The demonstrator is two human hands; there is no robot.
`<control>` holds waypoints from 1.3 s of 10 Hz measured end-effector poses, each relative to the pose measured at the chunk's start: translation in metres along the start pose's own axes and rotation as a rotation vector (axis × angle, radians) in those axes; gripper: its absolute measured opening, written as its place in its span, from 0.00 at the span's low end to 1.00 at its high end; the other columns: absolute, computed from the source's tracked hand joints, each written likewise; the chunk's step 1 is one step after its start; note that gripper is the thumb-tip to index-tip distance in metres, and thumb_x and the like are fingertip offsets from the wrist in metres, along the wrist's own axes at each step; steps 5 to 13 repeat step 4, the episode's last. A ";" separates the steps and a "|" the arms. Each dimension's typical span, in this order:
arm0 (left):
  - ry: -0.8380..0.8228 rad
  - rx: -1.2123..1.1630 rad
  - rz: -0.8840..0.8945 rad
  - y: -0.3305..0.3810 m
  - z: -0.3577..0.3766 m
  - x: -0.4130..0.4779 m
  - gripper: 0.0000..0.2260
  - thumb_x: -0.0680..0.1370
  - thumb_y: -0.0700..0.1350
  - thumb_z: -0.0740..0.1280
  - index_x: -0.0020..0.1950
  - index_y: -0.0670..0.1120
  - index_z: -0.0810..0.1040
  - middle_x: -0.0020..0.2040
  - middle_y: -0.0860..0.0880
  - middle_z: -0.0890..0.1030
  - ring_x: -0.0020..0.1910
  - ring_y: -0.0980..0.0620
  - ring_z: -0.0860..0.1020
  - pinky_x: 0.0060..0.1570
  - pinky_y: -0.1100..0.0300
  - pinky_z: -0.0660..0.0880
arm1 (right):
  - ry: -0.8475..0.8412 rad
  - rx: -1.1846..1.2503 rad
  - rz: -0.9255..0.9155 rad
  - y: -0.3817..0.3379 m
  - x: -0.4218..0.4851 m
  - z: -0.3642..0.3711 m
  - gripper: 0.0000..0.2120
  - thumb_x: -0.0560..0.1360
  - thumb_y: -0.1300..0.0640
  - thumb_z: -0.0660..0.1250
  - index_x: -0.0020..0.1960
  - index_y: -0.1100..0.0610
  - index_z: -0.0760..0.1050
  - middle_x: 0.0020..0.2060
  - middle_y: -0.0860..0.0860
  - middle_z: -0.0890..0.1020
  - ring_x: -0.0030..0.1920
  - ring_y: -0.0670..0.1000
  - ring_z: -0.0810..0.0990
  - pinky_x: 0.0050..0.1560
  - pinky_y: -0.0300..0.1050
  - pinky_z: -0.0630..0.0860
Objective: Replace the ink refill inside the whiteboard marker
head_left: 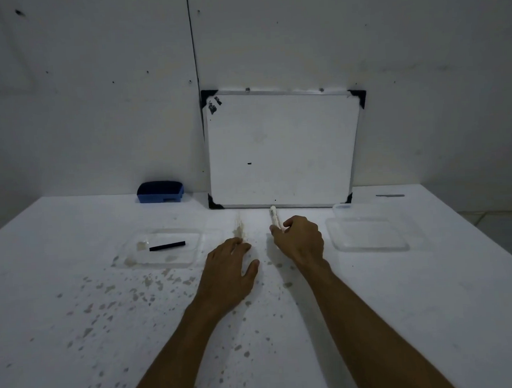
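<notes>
A white whiteboard marker [274, 216] lies on the white table, pointing away from me toward the whiteboard. My right hand [300, 239] is curled over its near end, fingers closed around it. My left hand [233, 269] rests flat on the table just left of it, fingers apart and holding nothing. A black ink refill stick [167, 246] lies in a clear shallow tray [190, 258] at the left.
A small framed whiteboard [282, 148] leans against the wall at the back. A blue eraser [160, 192] sits left of it. A second clear tray [370, 247] stands at the right, a grey strip [390, 196] behind it. The table is speckled with stains.
</notes>
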State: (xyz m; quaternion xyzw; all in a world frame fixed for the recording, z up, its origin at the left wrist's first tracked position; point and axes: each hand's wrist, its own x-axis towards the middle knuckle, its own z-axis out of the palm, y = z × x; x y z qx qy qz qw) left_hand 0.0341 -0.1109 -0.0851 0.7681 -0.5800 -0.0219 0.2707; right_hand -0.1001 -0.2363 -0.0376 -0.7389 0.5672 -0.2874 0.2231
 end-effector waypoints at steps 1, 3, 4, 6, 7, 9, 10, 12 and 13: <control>-0.007 -0.016 -0.011 -0.001 0.001 -0.002 0.27 0.80 0.61 0.59 0.74 0.47 0.73 0.74 0.47 0.73 0.73 0.47 0.71 0.76 0.49 0.63 | -0.052 0.030 0.004 0.005 -0.002 -0.006 0.25 0.75 0.40 0.71 0.63 0.58 0.80 0.55 0.53 0.86 0.56 0.55 0.84 0.54 0.47 0.78; 0.021 -0.124 -0.024 0.006 -0.008 -0.013 0.22 0.82 0.55 0.63 0.74 0.47 0.72 0.72 0.49 0.74 0.70 0.49 0.73 0.70 0.57 0.65 | -0.207 0.089 0.022 0.016 -0.013 -0.027 0.26 0.76 0.44 0.71 0.68 0.58 0.76 0.61 0.54 0.83 0.63 0.54 0.80 0.61 0.46 0.75; 0.031 -0.261 -0.044 0.012 -0.014 -0.014 0.20 0.83 0.54 0.63 0.73 0.50 0.71 0.72 0.51 0.73 0.68 0.53 0.73 0.67 0.61 0.67 | -0.244 0.091 0.013 0.013 -0.022 -0.040 0.24 0.77 0.45 0.70 0.69 0.57 0.76 0.61 0.53 0.83 0.63 0.53 0.80 0.59 0.43 0.73; 0.031 -0.261 -0.044 0.012 -0.014 -0.014 0.20 0.83 0.54 0.63 0.73 0.50 0.71 0.72 0.51 0.73 0.68 0.53 0.73 0.67 0.61 0.67 | -0.244 0.091 0.013 0.013 -0.022 -0.040 0.24 0.77 0.45 0.70 0.69 0.57 0.76 0.61 0.53 0.83 0.63 0.53 0.80 0.59 0.43 0.73; 0.031 -0.261 -0.044 0.012 -0.014 -0.014 0.20 0.83 0.54 0.63 0.73 0.50 0.71 0.72 0.51 0.73 0.68 0.53 0.73 0.67 0.61 0.67 | -0.244 0.091 0.013 0.013 -0.022 -0.040 0.24 0.77 0.45 0.70 0.69 0.57 0.76 0.61 0.53 0.83 0.63 0.53 0.80 0.59 0.43 0.73; 0.031 -0.261 -0.044 0.012 -0.014 -0.014 0.20 0.83 0.54 0.63 0.73 0.50 0.71 0.72 0.51 0.73 0.68 0.53 0.73 0.67 0.61 0.67 | -0.244 0.091 0.013 0.013 -0.022 -0.040 0.24 0.77 0.45 0.70 0.69 0.57 0.76 0.61 0.53 0.83 0.63 0.53 0.80 0.59 0.43 0.73; 0.031 -0.261 -0.044 0.012 -0.014 -0.014 0.20 0.83 0.54 0.63 0.73 0.50 0.71 0.72 0.51 0.73 0.68 0.53 0.73 0.67 0.61 0.67 | -0.244 0.091 0.013 0.013 -0.022 -0.040 0.24 0.77 0.45 0.70 0.69 0.57 0.76 0.61 0.53 0.83 0.63 0.53 0.80 0.59 0.43 0.73; 0.031 -0.261 -0.044 0.012 -0.014 -0.014 0.20 0.83 0.54 0.63 0.73 0.50 0.71 0.72 0.51 0.73 0.68 0.53 0.73 0.67 0.61 0.67 | -0.244 0.091 0.013 0.013 -0.022 -0.040 0.24 0.77 0.45 0.70 0.69 0.57 0.76 0.61 0.53 0.83 0.63 0.53 0.80 0.59 0.43 0.73; 0.031 -0.261 -0.044 0.012 -0.014 -0.014 0.20 0.83 0.54 0.63 0.73 0.50 0.71 0.72 0.51 0.73 0.68 0.53 0.73 0.67 0.61 0.67 | -0.244 0.091 0.013 0.013 -0.022 -0.040 0.24 0.77 0.45 0.70 0.69 0.57 0.76 0.61 0.53 0.83 0.63 0.53 0.80 0.59 0.43 0.73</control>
